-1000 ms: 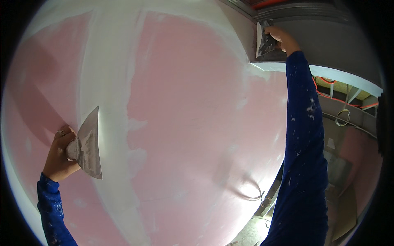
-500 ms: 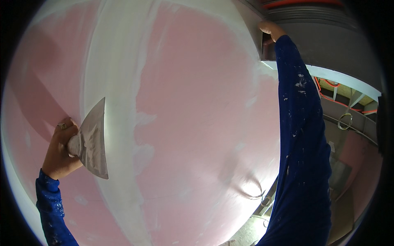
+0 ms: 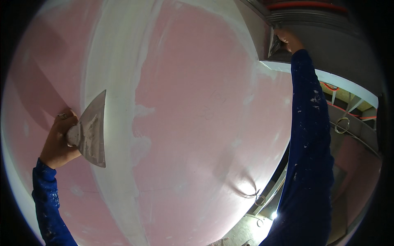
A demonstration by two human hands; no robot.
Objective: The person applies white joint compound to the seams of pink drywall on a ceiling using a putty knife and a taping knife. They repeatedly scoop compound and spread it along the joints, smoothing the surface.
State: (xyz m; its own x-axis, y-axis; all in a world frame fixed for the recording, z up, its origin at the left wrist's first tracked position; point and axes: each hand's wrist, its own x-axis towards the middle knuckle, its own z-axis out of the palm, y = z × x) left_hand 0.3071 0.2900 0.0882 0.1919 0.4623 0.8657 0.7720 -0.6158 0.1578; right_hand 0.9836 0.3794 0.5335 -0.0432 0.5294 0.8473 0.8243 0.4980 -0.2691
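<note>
My left hand (image 3: 60, 137) is closed round the handle of a wide taping knife (image 3: 94, 133), its metal blade smeared with compound. That blade stands over the pale band of joint compound (image 3: 113, 74) running down the pink plasterboard (image 3: 205, 106). Far up at the right, my right hand (image 3: 289, 39) grips a smaller triangular putty knife (image 3: 274, 43). Its edge is at the light strip beside the board's upper corner, close to a dark panel. Whether it touches the surface is hard to make out. Both blue sleeves carry white splashes.
A white edge trim (image 3: 340, 76) curves along the right, with a framed opening and orange cable (image 3: 330, 87) beyond it. Coiled wires hang there (image 3: 342, 125) and at the board's lower edge (image 3: 260, 199). A bright lamp (image 3: 274, 215) shines below.
My right hand has shifted right and slightly down, bringing its putty knife into clearer sight. The left hand with the taping knife sits slightly higher in view.
</note>
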